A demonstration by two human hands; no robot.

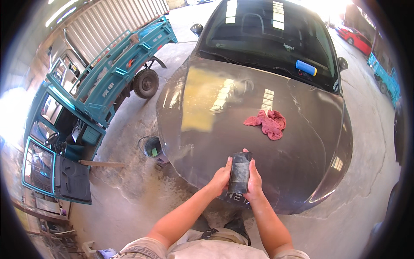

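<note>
A dark, dusty rectangular sanding block (240, 175), seemingly wrapped in black sandpaper, is held upright between both hands. My left hand (221, 177) grips its left side, thumb along the edge. My right hand (254, 178) is closed round the right side, with a fingertip showing at the top. Both hands are above the front end of a grey-brown car hood (297, 168). A crumpled red cloth (271, 125) lies on the hood beyond them. Farther left, a dull yellowish patch (198, 101) marks the paint.
A blue cylinder (305, 67) rests at the windshield base. By the hood's left edge a bucket (160, 156) stands on the floor, something green inside. A teal cargo vehicle (110, 88) with an open door (71, 175) occupies the left. Behind at right is a red car (353, 39).
</note>
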